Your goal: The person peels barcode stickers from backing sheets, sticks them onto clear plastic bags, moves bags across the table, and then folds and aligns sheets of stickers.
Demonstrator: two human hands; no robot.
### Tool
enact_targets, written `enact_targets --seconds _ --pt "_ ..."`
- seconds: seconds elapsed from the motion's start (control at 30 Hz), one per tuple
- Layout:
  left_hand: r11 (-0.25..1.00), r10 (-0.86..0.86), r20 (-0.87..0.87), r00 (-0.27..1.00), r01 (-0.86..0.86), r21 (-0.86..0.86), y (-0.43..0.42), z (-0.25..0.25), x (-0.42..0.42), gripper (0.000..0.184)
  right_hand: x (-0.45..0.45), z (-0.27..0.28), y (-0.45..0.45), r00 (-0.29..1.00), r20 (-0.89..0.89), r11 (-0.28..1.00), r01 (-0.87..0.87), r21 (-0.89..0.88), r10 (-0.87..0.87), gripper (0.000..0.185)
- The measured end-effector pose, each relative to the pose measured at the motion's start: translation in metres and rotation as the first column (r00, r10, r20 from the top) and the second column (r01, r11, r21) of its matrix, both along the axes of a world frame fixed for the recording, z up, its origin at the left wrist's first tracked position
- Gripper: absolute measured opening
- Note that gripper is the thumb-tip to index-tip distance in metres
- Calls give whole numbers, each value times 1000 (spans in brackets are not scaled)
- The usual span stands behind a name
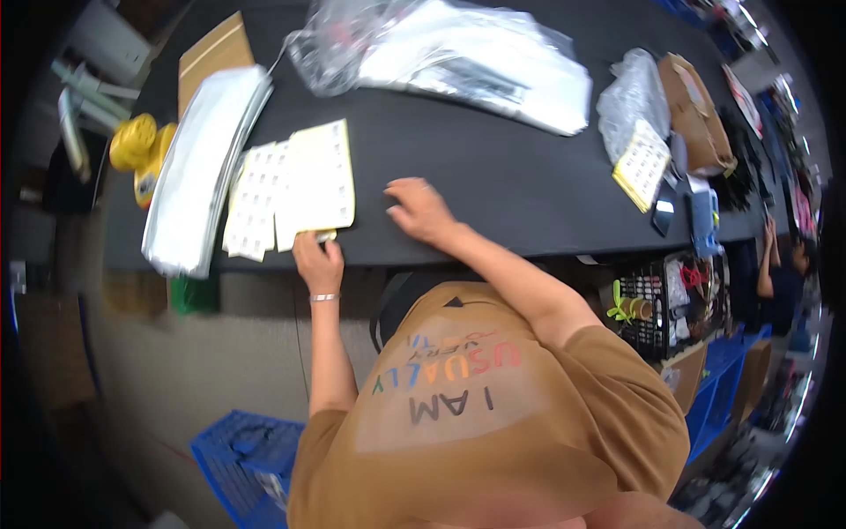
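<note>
My left hand (317,262) is at the table's front edge, its fingers closed at the lower edge of a sheet of labels (319,176). The fingertips are partly hidden there. This sheet overlaps more label sheets (256,198) to its left, all printed with rows of small dark marks. To the right of the sheets, my right hand (426,210) hovers over or rests on the black tabletop (511,189); I cannot tell which. Its fingers are stretched out, thumb apart, with nothing in them.
A stack of silvery plastic bags (203,167) and a yellow tape dispenser (137,145) lie left. More bags (476,70) lie at the back. Right are a label stack (641,166), a cardboard box (696,115) and a black basket (648,326). Another person (780,282) is far right.
</note>
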State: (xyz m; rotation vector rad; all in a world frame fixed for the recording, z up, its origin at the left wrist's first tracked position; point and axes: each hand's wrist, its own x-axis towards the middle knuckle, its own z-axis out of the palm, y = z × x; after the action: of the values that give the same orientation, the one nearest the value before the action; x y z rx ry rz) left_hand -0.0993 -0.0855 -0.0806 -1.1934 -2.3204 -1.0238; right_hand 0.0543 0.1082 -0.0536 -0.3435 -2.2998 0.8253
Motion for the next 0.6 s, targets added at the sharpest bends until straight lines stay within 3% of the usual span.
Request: enact_targets --seconds 0.07,0.2,0.47,0.57,0.6 --pt "996 7 46 999 -3 -86 1 5 -1 30 23 1 12 998 66 996 0 90 -6 26" --pt "1000 17 -26 1000 -17 21 6 10 3 29 59 7 22 991 122 987 28 161 -48 20" --pt "999 54 -9 999 -54 8 4 3 0 30 68 11 20 981 170 987 65 150 -90 18" --pt "987 95 115 989 -108 116 7 7 -3 27 69 11 21 976 202 988 57 143 -86 19" --pt "960 147 328 933 -215 182 12 12 -2 29 69 10 21 975 201 988 65 140 -93 19"
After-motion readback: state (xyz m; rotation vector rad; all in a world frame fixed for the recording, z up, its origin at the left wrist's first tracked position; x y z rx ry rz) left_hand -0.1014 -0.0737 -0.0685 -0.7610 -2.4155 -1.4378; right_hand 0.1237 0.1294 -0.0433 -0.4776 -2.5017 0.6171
